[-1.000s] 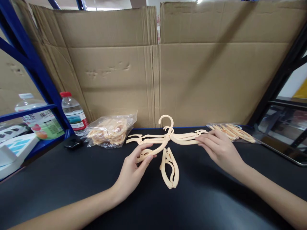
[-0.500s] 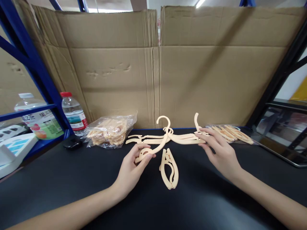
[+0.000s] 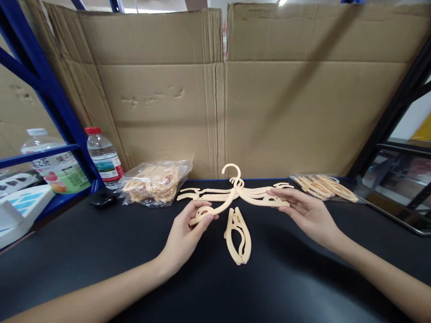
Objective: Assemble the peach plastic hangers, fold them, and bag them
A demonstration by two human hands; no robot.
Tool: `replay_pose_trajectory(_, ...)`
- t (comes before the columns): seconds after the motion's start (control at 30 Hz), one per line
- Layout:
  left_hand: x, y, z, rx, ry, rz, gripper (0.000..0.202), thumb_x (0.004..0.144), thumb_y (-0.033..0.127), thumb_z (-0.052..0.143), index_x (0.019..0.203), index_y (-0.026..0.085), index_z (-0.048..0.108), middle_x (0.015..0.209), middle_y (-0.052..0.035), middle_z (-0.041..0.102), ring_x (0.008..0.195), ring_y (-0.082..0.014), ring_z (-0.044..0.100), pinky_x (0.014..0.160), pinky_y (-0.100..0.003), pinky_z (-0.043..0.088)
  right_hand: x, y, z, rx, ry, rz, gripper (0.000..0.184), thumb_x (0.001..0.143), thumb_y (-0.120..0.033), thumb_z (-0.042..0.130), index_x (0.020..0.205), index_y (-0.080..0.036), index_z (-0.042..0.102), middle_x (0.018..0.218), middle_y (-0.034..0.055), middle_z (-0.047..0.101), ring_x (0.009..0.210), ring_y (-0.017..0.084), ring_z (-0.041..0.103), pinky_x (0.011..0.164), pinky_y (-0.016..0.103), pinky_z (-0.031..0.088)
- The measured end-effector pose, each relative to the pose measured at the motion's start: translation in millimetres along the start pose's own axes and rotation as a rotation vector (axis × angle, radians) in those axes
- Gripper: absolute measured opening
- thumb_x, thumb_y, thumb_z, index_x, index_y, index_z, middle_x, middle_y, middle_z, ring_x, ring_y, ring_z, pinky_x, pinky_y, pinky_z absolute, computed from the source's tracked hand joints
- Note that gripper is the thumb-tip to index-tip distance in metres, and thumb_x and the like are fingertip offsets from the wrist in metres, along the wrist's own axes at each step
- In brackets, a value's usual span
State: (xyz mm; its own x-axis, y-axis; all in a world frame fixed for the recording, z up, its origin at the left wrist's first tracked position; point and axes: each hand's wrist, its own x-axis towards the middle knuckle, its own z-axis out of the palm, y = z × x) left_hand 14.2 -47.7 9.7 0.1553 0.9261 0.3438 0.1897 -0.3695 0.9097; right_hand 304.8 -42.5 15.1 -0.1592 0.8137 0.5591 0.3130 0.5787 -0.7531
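Observation:
A cream folding hanger (image 3: 225,205) is held up between my two hands, its hook upward and both arms spread out. My left hand (image 3: 185,233) pinches the end of its left arm between thumb and fingers. At the other end, my right hand (image 3: 308,213) grips the right arm, fingers on top and thumb below. A folded hanger (image 3: 247,237) lies on the black table just in front of the held one. Behind it lie several opened hangers (image 3: 212,197), partly hidden by the held hanger.
A plastic bag of folded hangers (image 3: 151,181) lies at the back left, another bag (image 3: 325,186) at the back right. A red-capped bottle (image 3: 104,159) and a black mouse (image 3: 102,198) stand left, by a blue frame (image 3: 55,94). Cardboard (image 3: 161,103) walls the back.
The held hanger's right end piece, which stuck up beside my right hand, has swung down in line with its arm. My right hand has lowered slightly; my left has hardly moved.

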Motion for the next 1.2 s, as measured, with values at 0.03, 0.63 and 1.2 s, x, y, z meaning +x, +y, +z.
replay_pose_trajectory(0.03,0.0,-0.6,0.0,-0.001,0.003,-0.001,0.023,0.084,0.035,0.06,0.101,0.019,0.056,0.087,-0.0042,0.066,0.083,-0.0209,0.066,0.066,-0.028,0.049,0.9,-0.5,-0.9,-0.006,0.0,-0.001,0.026,0.085,-0.027,0.059,0.11,-0.024,0.064,0.116,0.0072,0.065,0.112,0.025,0.059,0.1,0.046,0.048)
replay_pose_trajectory(0.63,-5.2,23.8,15.3,-0.494,-0.014,-0.238,0.038,0.072,0.027,0.075,0.106,0.017,0.061,0.093,-0.0049,0.065,0.083,-0.0156,0.062,0.068,-0.024,0.055,-4.9,-14.5,25.1,0.464,0.065,0.188,0.036,0.075,-0.034,0.072,0.103,-0.026,0.051,0.105,0.006,0.06,0.089,0.019,0.062,0.076,0.034,0.055)
replay_pose_trajectory(1.2,-14.7,26.3,22.8,-0.281,-0.097,-0.057,0.023,0.077,0.024,0.071,0.098,0.016,0.065,0.094,-0.0065,0.068,0.09,-0.0193,0.063,0.082,-0.031,0.053,-19.3,-42.5,33.7,0.36,-0.518,0.097,0.033,0.093,-0.025,0.051,0.124,-0.032,0.058,0.125,0.0052,0.053,0.118,0.02,0.052,0.103,0.038,0.041)
